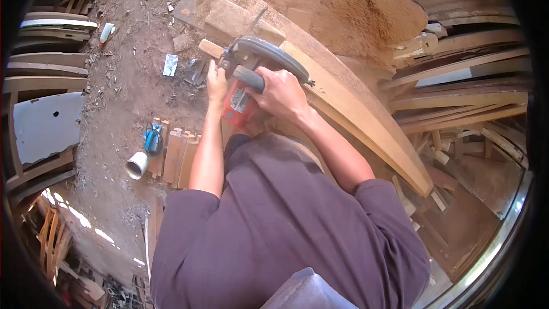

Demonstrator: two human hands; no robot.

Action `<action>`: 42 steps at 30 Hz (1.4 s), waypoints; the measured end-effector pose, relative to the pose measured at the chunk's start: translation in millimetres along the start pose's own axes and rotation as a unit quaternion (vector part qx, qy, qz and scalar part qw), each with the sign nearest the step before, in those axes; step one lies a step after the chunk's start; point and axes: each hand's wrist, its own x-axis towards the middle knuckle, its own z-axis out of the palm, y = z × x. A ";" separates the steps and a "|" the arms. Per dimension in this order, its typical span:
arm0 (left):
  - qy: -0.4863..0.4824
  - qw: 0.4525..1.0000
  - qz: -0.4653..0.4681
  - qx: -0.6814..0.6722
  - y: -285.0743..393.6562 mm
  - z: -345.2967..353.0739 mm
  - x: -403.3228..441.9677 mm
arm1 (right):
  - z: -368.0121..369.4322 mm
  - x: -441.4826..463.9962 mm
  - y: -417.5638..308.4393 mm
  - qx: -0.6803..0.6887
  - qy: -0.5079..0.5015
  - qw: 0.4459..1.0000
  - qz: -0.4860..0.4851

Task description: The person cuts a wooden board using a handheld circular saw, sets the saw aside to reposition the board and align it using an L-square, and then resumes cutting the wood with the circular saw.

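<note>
A circular saw [269, 54] with a dark round guard and a red motor housing rests over a long wooden board [343, 111]. My right hand [281, 94] is wrapped around its dark rear handle. My left hand [216, 84] is closed against the saw's left side, near the front knob and base; its fingertips are partly hidden. A small wooden block [211, 48] juts out to the left, just beyond my left fingers. Sawdust covers the far end of the board, where a shorter wood piece [237, 20] lies.
A big sawdust heap [372, 11] rises at the far right. Stacked planks [469, 100] line the right side, more boards [46, 71] the left. Short wood pieces [177, 157], a white cup [137, 165] and a blue object [152, 139] sit on the ground at left.
</note>
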 end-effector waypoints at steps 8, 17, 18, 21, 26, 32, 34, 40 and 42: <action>-0.022 0.998 0.050 -0.029 -18.2 -127.2 90.5 | 35.6 65.1 -61.9 0.009 0.001 0.999 -0.040; -0.040 0.996 0.017 0.082 102.8 -209.5 24.7 | -17.8 0.0 -82.9 0.133 0.077 0.986 -0.057; -0.004 0.996 0.035 0.086 94.2 -203.0 22.0 | -23.4 -18.1 -74.4 0.125 0.102 0.986 -0.044; -0.060 0.959 0.060 0.269 24.2 -221.9 44.9 | -35.2 -79.5 -44.9 0.146 0.178 0.973 0.020; -0.231 0.909 0.023 0.345 12.7 -141.4 53.1 | -45.1 -221.2 -26.0 0.108 0.356 0.907 0.199; -0.428 0.752 0.293 0.407 132.1 81.9 -43.9 | -23.6 -367.7 -4.3 0.116 0.544 0.725 0.406; -0.434 0.681 0.368 0.460 124.8 129.3 -85.7 | -10.4 -422.5 -3.2 0.110 0.603 0.663 0.431; -0.418 0.569 0.461 0.538 63.6 220.6 -157.9 | 42.3 -545.4 -7.0 0.199 0.711 0.472 0.481; -0.344 0.537 0.536 0.554 46.4 228.0 -172.2 | 94.7 -593.7 5.6 0.180 0.701 0.454 0.519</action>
